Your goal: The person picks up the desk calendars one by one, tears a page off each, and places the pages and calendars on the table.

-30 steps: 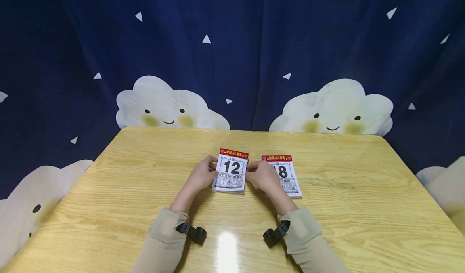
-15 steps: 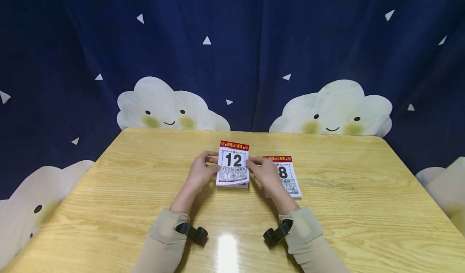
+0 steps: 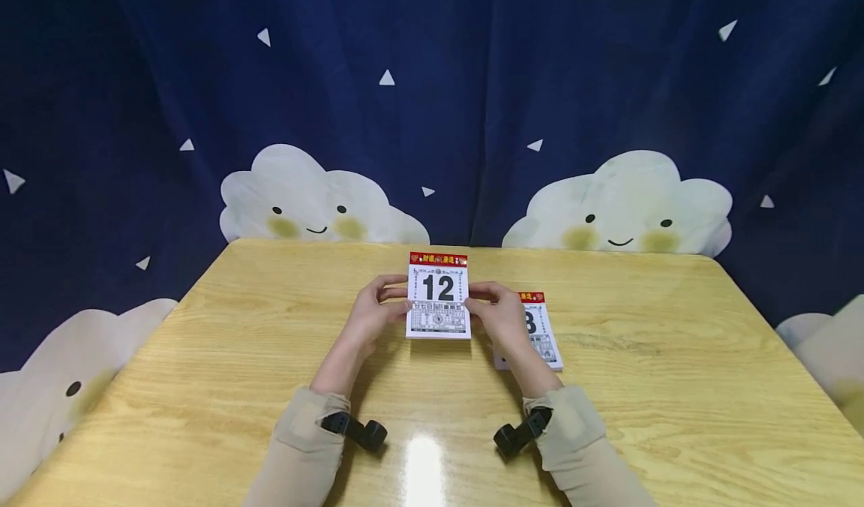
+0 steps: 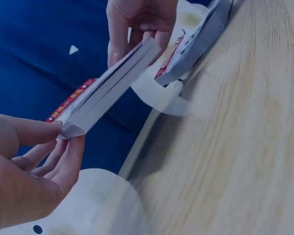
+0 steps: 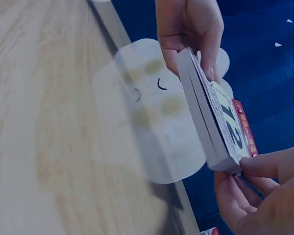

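A thick tear-off calendar [image 3: 439, 297] with a red header and a large 12 is held up above the table, its page facing the head camera. My left hand [image 3: 378, 306] pinches its left edge, thumb in front and fingers behind. On the opposite edge my right hand [image 3: 498, 313] grips it the same way. Both wrist views show the block of pages from below, with the left hand [image 4: 34, 166] and the right hand [image 5: 259, 186] at its ends. A second tear-off calendar [image 3: 542, 334], showing an 8, lies on the table, partly hidden behind the right hand and forearm.
The wooden table [image 3: 223, 357] reaches back to a dark blue curtain [image 3: 337, 57] printed with smiling clouds and small white triangles. A black wrist camera [image 3: 364, 433] is strapped on the left sleeve, and another wrist camera [image 3: 516, 438] on the right.
Both hands have raised the 12 calendar, which now stands higher in the head view and squarer to it. Its lower pages, earlier fanned out, now line up. The 8 calendar has stayed put.
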### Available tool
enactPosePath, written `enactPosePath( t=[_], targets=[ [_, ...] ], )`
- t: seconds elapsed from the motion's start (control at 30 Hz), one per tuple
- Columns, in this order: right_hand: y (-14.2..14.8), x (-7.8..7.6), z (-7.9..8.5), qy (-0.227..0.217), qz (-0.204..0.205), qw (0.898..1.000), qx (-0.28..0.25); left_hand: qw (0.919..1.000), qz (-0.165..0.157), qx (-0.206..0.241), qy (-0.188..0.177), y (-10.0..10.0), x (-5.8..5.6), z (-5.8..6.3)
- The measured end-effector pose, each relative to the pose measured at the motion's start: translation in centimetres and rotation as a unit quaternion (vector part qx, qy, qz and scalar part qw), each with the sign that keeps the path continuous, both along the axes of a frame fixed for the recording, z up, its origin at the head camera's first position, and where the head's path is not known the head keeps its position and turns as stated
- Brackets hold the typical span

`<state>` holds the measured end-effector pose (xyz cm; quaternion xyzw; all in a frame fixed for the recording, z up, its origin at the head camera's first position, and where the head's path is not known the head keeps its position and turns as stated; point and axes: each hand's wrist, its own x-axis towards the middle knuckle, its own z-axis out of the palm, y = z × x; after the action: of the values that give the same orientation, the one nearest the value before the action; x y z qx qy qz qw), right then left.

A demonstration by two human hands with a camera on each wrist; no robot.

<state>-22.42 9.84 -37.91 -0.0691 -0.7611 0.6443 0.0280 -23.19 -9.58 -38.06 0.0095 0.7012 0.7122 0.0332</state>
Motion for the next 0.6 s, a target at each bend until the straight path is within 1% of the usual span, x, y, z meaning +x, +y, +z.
enactPosePath(
  t=[0.13, 0.23, 0.37, 0.5, 0.6],
  targets=[
    [0.6, -0.2, 0.2, 0.0, 0.013, 0.998, -0.057, 0.9996, -0.012, 0.026, -0.004, 0.0, -0.1, 0.0],
    [1.1, -0.5, 0.5, 0.009, 0.03, 0.996, -0.084, 0.9984, -0.025, 0.05, -0.008, 0.0, -0.3, 0.2],
    [1.7, -0.7, 0.7, 0.013, 0.042, 0.994, -0.098, 0.9959, -0.052, 0.072, -0.01, 0.1, -0.5, 0.5],
    [2.0, -0.9, 1.2, 0.003, 0.045, 0.994, -0.101, 0.9938, -0.067, 0.087, -0.017, 0.3, -0.7, 0.6],
    [2.4, -1.0, 1.6, 0.001, 0.048, 0.994, -0.101, 0.9914, -0.082, 0.101, -0.011, 0.5, -1.0, 0.7]
  ],
)
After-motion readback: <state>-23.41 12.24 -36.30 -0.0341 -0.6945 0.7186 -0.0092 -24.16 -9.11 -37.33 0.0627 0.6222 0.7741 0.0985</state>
